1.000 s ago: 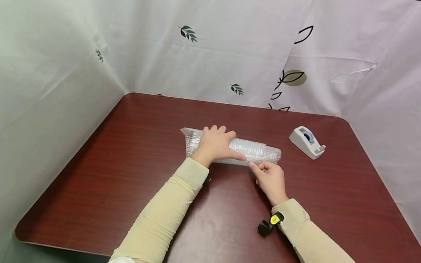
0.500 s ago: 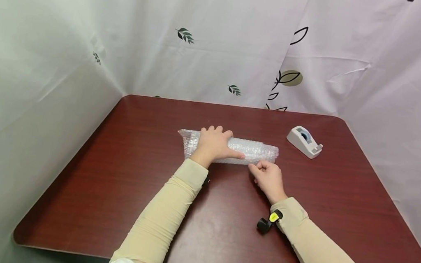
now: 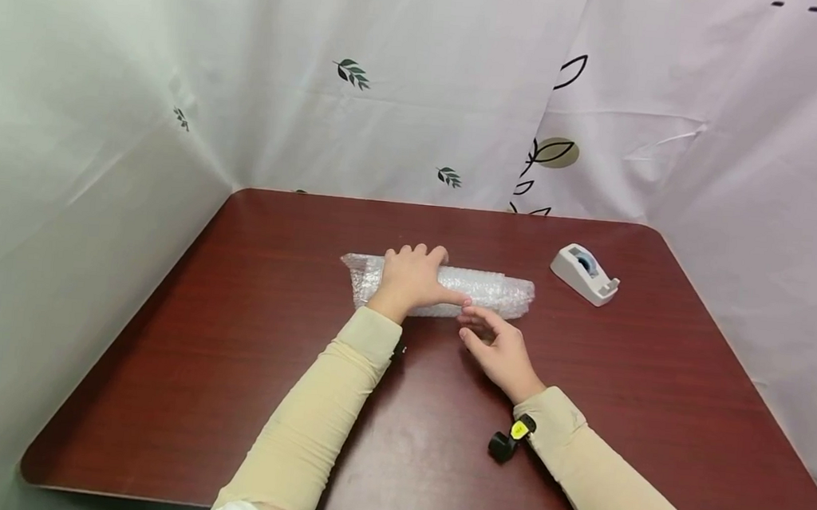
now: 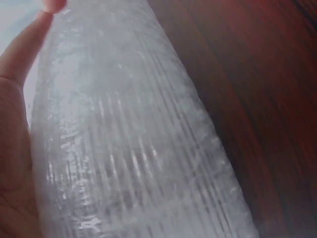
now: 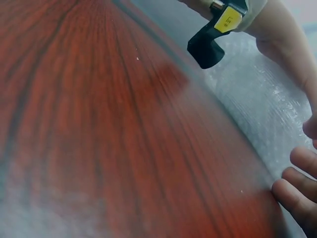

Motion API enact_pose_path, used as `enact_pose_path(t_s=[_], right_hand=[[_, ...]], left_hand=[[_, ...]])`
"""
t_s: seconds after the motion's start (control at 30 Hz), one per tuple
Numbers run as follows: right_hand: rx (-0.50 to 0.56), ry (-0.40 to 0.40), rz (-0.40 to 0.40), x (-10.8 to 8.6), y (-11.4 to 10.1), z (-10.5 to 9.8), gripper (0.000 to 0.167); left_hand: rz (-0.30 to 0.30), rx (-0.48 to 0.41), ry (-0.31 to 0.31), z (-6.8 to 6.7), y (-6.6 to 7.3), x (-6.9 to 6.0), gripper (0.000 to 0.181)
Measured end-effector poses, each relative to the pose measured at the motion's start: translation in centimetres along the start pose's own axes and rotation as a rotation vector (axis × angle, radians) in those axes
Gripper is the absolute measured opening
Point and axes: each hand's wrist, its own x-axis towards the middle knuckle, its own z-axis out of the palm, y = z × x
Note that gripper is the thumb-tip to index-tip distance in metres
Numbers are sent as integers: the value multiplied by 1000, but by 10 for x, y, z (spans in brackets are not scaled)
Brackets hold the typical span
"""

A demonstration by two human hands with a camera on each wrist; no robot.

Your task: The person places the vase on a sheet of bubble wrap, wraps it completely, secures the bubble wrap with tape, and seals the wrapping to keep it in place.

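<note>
A bundle of clear bubble wrap point(image 3: 478, 287) lies crosswise on the table, with a loose, crinkled end at its left. My left hand point(image 3: 412, 278) holds it from above, fingers over the far side and thumb stretched along the near side. In the left wrist view, the wrapped surface point(image 4: 124, 119) fills the middle, beside the thumb point(image 4: 22, 59). What the wrap encloses cannot be made out. My right hand point(image 3: 502, 350) is at the bundle's near edge, thumb apart from loosely bent fingers, near the left thumb tip. Nothing is seen in its grasp.
A white tape dispenser point(image 3: 585, 274) with a blue-cored roll stands right of the bundle. The dark red table point(image 3: 264, 356) has rounded corners. White curtains point(image 3: 390, 125) with leaf prints enclose its back and sides. A black wrist camera point(image 3: 504, 447) hangs beside the right cuff.
My right hand has let go of the wrap's near edge, opened its fingers and moved left toward the left thumb. The left hand keeps its place on the bundle.
</note>
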Motion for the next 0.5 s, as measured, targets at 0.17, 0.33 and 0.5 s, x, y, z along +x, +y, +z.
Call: enact_pose_path(t_s=[0.17,0.33,0.5], right_hand=[[-29,10,-5,-1,-18,-2,36],[-25,11,-18,5,0,-2,41],[-49,10,5,11,27,-1,47]], left_hand=[[7,-81,15,-2,0,0,83],[-5,-216,-65,-11,-5,3,69],[-8,-371,-197,-28,-14,3,70]])
